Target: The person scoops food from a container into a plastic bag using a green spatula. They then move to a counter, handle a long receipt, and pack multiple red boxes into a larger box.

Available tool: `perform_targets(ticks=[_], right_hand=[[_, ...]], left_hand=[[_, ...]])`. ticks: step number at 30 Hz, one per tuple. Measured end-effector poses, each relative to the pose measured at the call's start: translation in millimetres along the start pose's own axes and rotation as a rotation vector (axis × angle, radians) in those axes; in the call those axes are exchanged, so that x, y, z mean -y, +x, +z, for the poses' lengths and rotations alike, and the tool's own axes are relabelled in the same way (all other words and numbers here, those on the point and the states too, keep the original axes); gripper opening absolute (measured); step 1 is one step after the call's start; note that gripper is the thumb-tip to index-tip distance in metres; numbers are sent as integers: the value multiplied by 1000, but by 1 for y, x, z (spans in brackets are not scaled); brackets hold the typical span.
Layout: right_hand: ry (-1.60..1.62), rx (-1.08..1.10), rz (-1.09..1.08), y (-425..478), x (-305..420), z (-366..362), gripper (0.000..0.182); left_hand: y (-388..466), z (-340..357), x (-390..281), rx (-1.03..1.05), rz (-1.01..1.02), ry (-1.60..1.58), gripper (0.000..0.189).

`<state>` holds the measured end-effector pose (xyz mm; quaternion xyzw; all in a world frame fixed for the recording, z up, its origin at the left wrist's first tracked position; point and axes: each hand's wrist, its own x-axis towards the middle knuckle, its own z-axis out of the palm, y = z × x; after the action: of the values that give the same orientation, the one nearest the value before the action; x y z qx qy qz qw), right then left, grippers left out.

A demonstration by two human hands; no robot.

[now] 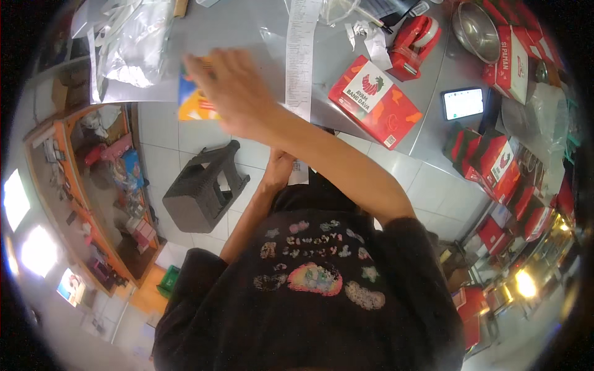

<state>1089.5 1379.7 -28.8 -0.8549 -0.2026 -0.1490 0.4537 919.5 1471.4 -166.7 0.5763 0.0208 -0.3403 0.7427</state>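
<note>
My right hand (232, 88), blurred, reaches across to the left over the steel table's front edge. Its fingers lie over a yellow and blue printed packet (199, 109) and appear to grip it; the hand covers much of the packet. Below my right forearm is my left hand (280, 164), low in front of my body, its fingertips partly hidden. Close beside it shows the lower end of a long printed paper receipt (299, 60), which runs down the table and passes under the forearm. To the right, a red printed cardboard box (376, 102) lies at the table's edge.
Clear plastic bags (134, 55) lie at the table's left. At the right are a red tape dispenser (413, 48), crumpled paper (373, 44), a lit phone (463, 103), a metal bowl (475, 32) and more red boxes (499, 162). A dark plastic stool (202, 195) lies tipped on the tiled floor.
</note>
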Motion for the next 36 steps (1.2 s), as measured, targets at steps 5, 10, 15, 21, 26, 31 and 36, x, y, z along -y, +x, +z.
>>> perform_targets(ticks=[5,10,15,21,26,31,36], right_hand=[[-394,47,150,52,-72,93,69],[-935,-141,368,89,-85,89,83],[-524,-118,-2,48,-56,65,67],[-192,149,391,-117,1,-10,46],[-601,-181,589,-171,-1,-120,77],[-658,51,629,-185,-32,-163,116],[-685,90,633,-212,-64,-158,118]], left_hand=[[9,13,-42,-198,-23,56,57],[11,-1,-48,-136,-116,-93,60],[10,-11,-63,-25,-138,-186,59],[12,-27,-29,-48,-119,-66,61],[18,-9,-59,-75,-180,-281,80],[21,-5,-60,-54,-151,-244,79],[21,2,-60,-81,-127,-226,78]])
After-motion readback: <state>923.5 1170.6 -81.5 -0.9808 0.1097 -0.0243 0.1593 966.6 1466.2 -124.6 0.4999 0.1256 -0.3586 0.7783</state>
